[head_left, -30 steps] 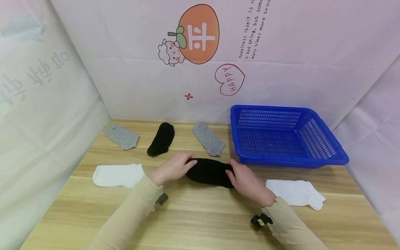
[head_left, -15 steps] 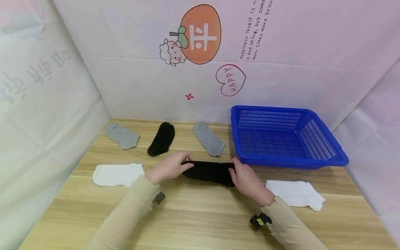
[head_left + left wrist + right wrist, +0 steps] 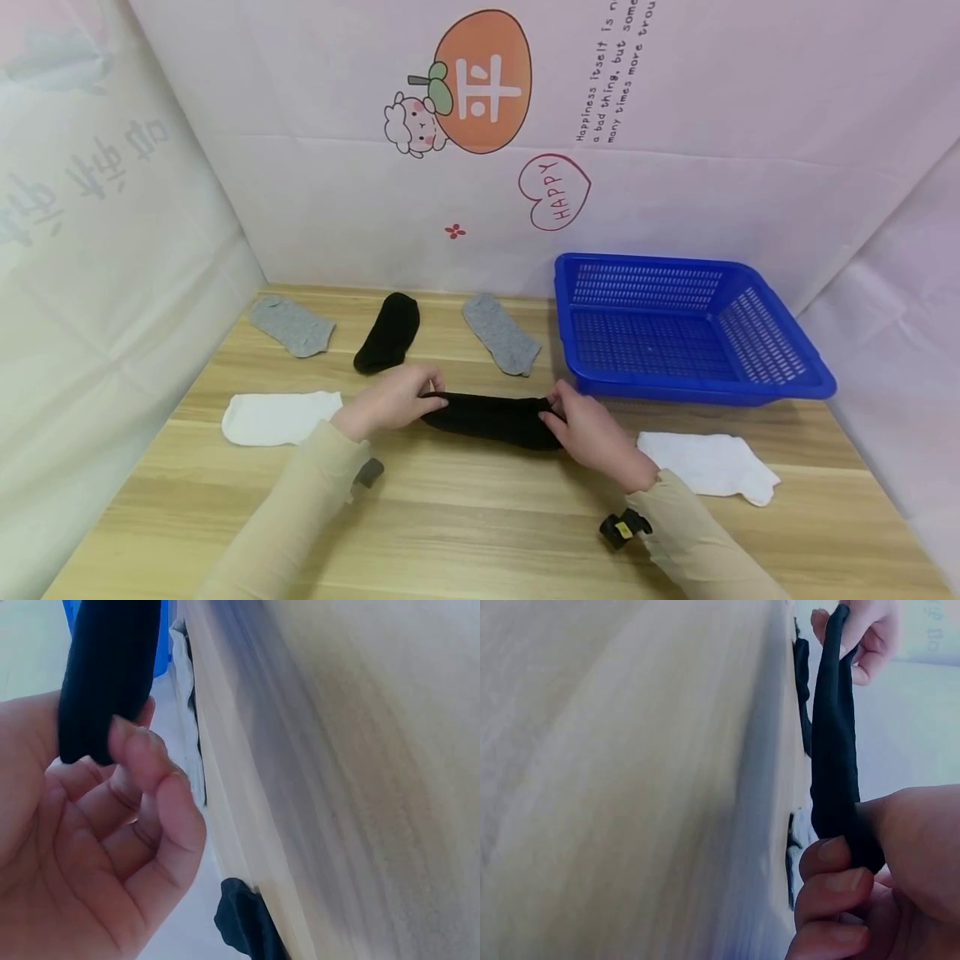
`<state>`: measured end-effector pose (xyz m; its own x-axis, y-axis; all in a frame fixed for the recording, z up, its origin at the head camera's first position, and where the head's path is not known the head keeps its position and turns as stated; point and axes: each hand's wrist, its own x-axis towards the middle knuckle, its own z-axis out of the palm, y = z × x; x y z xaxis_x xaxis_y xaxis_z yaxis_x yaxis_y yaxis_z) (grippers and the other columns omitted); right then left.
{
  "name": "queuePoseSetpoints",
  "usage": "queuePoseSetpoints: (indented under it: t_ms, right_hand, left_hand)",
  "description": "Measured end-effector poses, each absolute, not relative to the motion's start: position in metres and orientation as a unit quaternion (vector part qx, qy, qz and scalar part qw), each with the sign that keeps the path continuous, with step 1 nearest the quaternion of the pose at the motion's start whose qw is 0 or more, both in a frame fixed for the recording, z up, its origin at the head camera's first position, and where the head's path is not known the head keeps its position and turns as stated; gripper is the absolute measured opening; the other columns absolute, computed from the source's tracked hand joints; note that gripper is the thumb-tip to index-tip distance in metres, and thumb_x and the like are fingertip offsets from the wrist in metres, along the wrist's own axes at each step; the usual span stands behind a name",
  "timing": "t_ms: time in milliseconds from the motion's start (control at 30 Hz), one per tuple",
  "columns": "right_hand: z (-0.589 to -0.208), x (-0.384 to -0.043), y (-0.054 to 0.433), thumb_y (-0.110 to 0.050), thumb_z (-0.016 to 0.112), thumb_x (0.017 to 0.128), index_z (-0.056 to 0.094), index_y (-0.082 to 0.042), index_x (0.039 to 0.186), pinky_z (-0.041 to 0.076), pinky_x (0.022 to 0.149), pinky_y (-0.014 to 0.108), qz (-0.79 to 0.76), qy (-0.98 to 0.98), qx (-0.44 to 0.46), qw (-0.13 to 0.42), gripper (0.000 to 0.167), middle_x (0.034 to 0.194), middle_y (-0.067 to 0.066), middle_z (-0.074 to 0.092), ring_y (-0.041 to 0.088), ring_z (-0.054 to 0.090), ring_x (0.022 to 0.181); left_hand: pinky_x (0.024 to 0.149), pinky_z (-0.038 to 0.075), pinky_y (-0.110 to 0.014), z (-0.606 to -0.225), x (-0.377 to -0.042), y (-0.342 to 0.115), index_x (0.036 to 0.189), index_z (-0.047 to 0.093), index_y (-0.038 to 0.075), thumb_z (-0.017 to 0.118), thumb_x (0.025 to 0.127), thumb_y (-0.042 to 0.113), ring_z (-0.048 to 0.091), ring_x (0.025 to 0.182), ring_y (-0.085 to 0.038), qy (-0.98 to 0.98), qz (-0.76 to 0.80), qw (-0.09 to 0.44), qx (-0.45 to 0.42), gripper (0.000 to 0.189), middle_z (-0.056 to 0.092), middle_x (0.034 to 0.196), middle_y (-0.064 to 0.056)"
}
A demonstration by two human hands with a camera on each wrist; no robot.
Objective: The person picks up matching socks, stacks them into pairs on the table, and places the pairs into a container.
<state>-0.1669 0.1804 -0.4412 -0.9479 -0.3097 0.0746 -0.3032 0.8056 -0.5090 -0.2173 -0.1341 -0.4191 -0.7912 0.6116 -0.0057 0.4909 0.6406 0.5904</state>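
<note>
A black sock (image 3: 487, 419) is stretched lengthwise between my two hands, raised over the wooden table in the wrist views. My left hand (image 3: 393, 402) pinches its left end between thumb and fingers; in the left wrist view that end of the sock (image 3: 109, 682) pokes out past the fingertips. My right hand (image 3: 596, 433) grips the other end, with the thumb and curled fingers (image 3: 832, 896) around it. Behind my left hand lies a second black sock (image 3: 387, 333), flat on the table.
Grey socks lie at the back left (image 3: 292, 326) and back middle (image 3: 501, 335). One white sock (image 3: 277, 418) is left of my left hand, another white sock (image 3: 708, 463) beside my right wrist. A blue basket (image 3: 690, 390) stands at the back right, near the fabric wall (image 3: 337, 208).
My left hand has moved to the left with its end of the black sock, drawing the sock out longer and flatter. The right hand has stayed nearly in place.
</note>
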Motion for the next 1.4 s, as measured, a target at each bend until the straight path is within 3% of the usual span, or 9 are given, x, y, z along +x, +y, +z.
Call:
queuePoseSetpoints:
  t_ms: [267, 600, 800, 1067, 1267, 1400]
  right_hand:
    - [-0.444, -0.163, 0.178, -0.007, 0.061, 0.103, 0.044, -0.002, 0.114, 0.040, 0.049, 0.031, -0.274, 0.945, -0.175, 0.025, 0.021, 0.069, 0.000, 0.051, 0.012, 0.046, 0.053]
    - [-0.443, -0.161, 0.178, -0.011, 0.069, 0.098, 0.051, -0.008, 0.105, 0.043, 0.055, 0.033, -0.237, 0.954, -0.184, 0.020, 0.019, 0.074, -0.004, 0.052, 0.013, 0.048, 0.060]
    - [-0.439, -0.161, 0.175, -0.022, 0.078, 0.093, 0.064, -0.013, 0.108, 0.048, 0.066, 0.034, -0.201, 0.961, -0.188, 0.017, 0.022, 0.090, -0.005, 0.054, 0.012, 0.054, 0.077]
    - [-0.430, -0.157, 0.178, -0.029, 0.084, 0.086, 0.072, -0.013, 0.123, 0.047, 0.068, 0.034, -0.178, 0.959, -0.213, 0.054, 0.043, 0.089, -0.005, 0.054, 0.011, 0.051, 0.077]
    - [-0.427, -0.158, 0.184, -0.037, 0.089, 0.079, 0.067, -0.012, 0.135, 0.047, 0.067, 0.034, -0.173, 0.957, -0.215, 0.090, 0.065, 0.088, -0.005, 0.054, 0.010, 0.051, 0.078]
    - [-0.428, -0.161, 0.185, -0.037, 0.091, 0.076, 0.066, -0.010, 0.137, 0.043, 0.062, 0.032, -0.174, 0.957, -0.210, 0.103, 0.071, 0.083, -0.005, 0.052, 0.011, 0.048, 0.074]
  left_hand:
    - [0.073, 0.049, -0.032, -0.419, -0.216, -0.135, 0.100, 0.062, 0.005, 0.077, 0.092, 0.010, 0.054, 0.071, -0.010, 0.900, 0.268, 0.132, 0.317, 0.017, 0.060, 0.077, 0.004]
    - [0.071, 0.048, -0.029, -0.419, -0.214, -0.132, 0.092, 0.061, 0.007, 0.085, 0.080, 0.001, 0.053, 0.072, -0.010, 0.902, 0.271, 0.125, 0.312, 0.027, 0.059, 0.080, 0.000]
    - [0.072, 0.048, -0.029, -0.417, -0.212, -0.129, 0.088, 0.067, 0.010, 0.085, 0.078, -0.002, 0.053, 0.073, -0.011, 0.899, 0.264, 0.130, 0.324, 0.024, 0.060, 0.079, -0.002]
    - [0.080, 0.048, -0.033, -0.421, -0.209, -0.127, 0.102, 0.072, 0.006, 0.091, 0.072, 0.001, 0.056, 0.084, -0.020, 0.909, 0.255, 0.152, 0.293, 0.036, 0.061, 0.087, -0.004]
    - [0.079, 0.049, -0.032, -0.422, -0.211, -0.127, 0.105, 0.069, 0.004, 0.092, 0.069, -0.001, 0.053, 0.080, -0.016, 0.915, 0.242, 0.149, 0.286, 0.042, 0.059, 0.086, -0.004]
    - [0.079, 0.049, -0.032, -0.421, -0.211, -0.126, 0.105, 0.068, 0.003, 0.091, 0.069, -0.002, 0.052, 0.079, -0.015, 0.918, 0.234, 0.157, 0.281, 0.043, 0.059, 0.086, -0.004]
